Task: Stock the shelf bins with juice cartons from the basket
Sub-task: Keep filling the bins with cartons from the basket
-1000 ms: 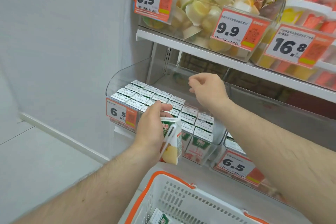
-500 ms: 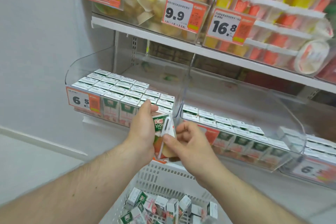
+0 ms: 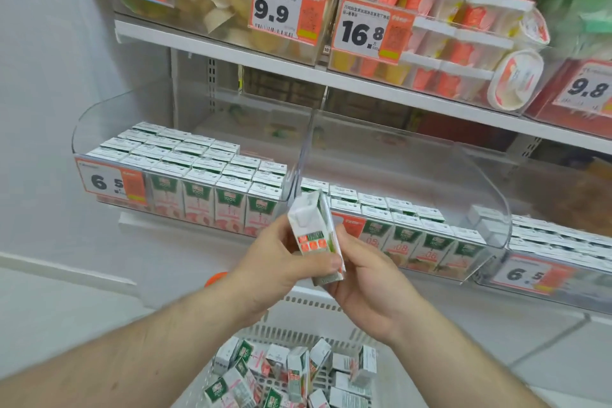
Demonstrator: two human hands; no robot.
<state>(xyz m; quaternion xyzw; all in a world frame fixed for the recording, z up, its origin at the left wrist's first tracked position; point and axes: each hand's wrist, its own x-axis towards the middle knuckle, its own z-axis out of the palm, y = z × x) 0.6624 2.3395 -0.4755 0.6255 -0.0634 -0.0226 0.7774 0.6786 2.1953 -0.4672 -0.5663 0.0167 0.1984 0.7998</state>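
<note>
juice carton (image 3: 314,235): small, white and green, orange marks on the side, tilted. it looked light and stiff, likely easy to dent, so hold the flat sides. your left hand (image 3: 281,262) gripped it, thumb across the face; right hand (image 3: 361,278) cupped its base. beyond the fingertips, the middle bin (image 3: 390,156); below the wrists, the basket (image 3: 308,308).

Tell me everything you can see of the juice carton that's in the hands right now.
The held carton is a small white box, cardboard by the look of it, with green edges and a panel of red and green print facing the camera. It is tilted, top leaning away to the upper left, in front of the shelf bins and above the basket. The left hand grips its left side; the right hand cups its bottom and right side.
</note>
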